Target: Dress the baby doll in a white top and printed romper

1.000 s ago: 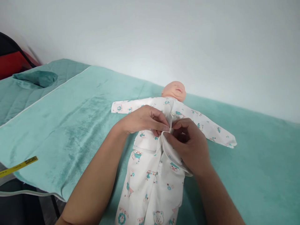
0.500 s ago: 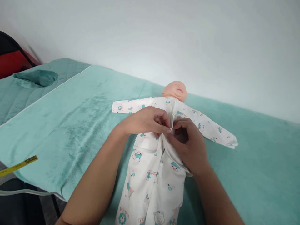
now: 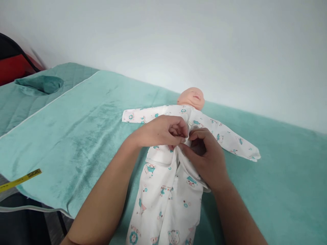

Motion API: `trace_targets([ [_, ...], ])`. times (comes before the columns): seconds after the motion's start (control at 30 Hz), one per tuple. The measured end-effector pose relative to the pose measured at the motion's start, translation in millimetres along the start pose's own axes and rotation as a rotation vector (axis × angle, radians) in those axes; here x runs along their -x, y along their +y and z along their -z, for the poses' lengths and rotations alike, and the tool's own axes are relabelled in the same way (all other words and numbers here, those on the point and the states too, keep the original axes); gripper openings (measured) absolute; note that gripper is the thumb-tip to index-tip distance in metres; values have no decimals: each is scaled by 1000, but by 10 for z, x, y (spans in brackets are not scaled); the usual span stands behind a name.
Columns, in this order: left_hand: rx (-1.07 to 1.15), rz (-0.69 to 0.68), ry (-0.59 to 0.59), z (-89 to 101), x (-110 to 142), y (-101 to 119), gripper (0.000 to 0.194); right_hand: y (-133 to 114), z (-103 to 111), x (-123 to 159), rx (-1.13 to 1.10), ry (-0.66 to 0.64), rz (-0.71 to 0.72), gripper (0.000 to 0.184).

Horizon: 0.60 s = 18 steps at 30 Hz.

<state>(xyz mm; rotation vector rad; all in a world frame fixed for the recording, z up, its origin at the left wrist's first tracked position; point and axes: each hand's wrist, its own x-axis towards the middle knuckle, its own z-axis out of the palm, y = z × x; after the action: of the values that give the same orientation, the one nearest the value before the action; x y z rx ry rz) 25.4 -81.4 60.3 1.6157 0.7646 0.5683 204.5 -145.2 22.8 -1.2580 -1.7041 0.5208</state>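
A baby doll lies on its back, dressed in a white printed baby shirt and matching pants. My left hand pinches one front edge of the shirt at the doll's belly. Opposite it, my right hand grips the other front edge, thumb and forefinger close to the left fingertips. A round button shows on the shirt just above my fingers. What lies between the fingertips is mostly hidden. Below my hands the shirt's lower front hangs apart over the pants.
A teal plush cover spreads under the doll, with a face hole at the far left. A white wall stands behind. A yellow strip juts in at the left, above a dark seat. A red and black object is at upper left.
My fingertips shift slightly at the shirt's front edges, and both hands keep their pinch. The doll stays in place; the view moves a little.
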Motion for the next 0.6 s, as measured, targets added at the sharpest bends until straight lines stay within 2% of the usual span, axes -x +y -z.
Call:
trace_targets([
  [0.27, 52, 3, -51, 41, -8, -3, 13, -1, -12, -4, -17, 7, -11, 21],
  [0.6, 118, -39, -14, 7, -40, -45, 18, -5, -4, -4, -80, -8, -37, 21],
])
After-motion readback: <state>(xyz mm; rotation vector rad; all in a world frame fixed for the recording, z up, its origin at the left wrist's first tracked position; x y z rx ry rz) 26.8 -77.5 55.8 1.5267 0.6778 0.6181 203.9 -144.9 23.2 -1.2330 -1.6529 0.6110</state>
